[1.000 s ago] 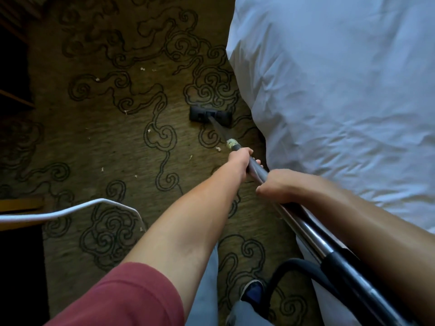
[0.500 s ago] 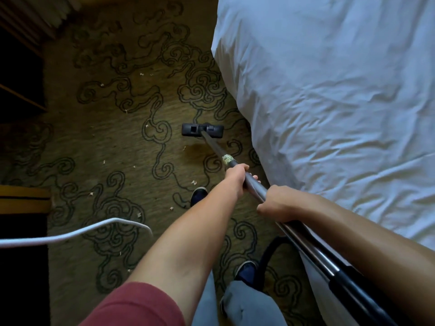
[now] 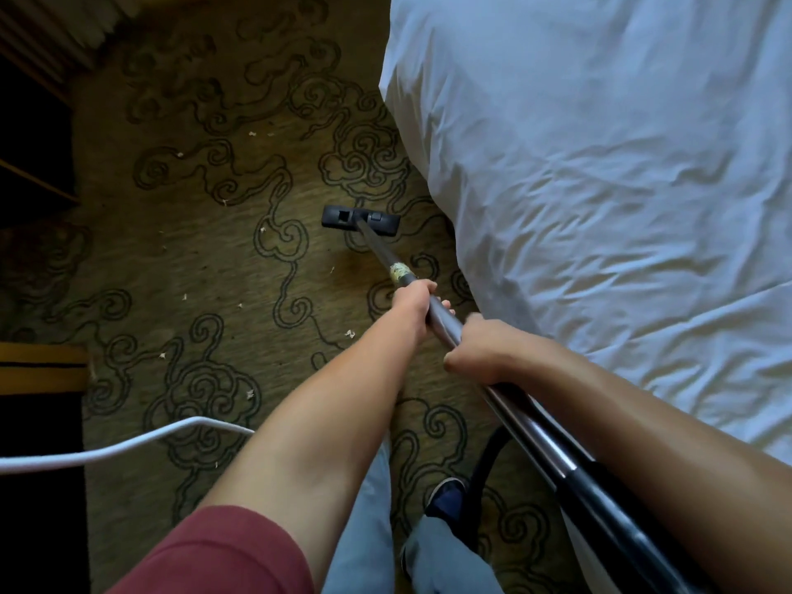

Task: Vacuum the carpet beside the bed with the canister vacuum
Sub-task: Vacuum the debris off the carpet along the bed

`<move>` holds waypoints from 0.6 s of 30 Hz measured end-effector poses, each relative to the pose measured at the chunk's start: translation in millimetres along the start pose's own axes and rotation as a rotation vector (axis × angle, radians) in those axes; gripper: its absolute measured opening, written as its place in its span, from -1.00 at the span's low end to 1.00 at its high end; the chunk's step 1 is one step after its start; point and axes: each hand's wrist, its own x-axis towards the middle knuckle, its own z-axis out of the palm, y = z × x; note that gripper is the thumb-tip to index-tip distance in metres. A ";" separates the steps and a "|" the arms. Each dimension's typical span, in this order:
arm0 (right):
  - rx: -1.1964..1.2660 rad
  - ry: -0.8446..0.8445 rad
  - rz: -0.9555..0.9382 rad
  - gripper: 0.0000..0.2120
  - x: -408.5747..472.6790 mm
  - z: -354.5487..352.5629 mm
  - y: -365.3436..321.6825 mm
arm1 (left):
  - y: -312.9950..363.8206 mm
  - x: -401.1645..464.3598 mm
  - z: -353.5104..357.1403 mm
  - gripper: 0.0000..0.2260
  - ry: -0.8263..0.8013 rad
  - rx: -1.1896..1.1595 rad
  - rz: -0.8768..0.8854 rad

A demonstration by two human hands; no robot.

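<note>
Centrally, vacuum wand [image 3: 510, 409]: metal tube running from lower right up to mid-frame, ending in a black floor head [image 3: 361, 216] flat on the patterned carpet [image 3: 205, 267], just beside the white-sheeted bed [image 3: 600, 186] filling the right. Left hand [image 3: 415, 301]: fingers wrapped round the wand, farther up. Right hand [image 3: 482, 351]: fist closed on the wand just behind. White cord [image 3: 128, 448], lower left. Pale crumbs scattered on carpet.

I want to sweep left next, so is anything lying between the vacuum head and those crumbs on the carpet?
Nothing visible: bare carpet lies between the floor nozzle and the crumbs. The white cord lies nearer you.
</note>
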 end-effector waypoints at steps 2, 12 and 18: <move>0.096 0.015 -0.041 -0.31 19.1 -11.8 -18.0 | 30.6 18.4 -2.1 -0.81 0.019 0.030 0.022; 0.049 -0.011 -0.060 -0.26 113.0 -72.5 -106.2 | 141.1 97.6 -27.6 -0.86 0.046 0.029 -0.029; 0.017 -0.117 -0.096 -0.24 113.6 -58.1 -130.3 | 127.4 110.1 -67.4 -0.84 0.096 -0.075 -0.077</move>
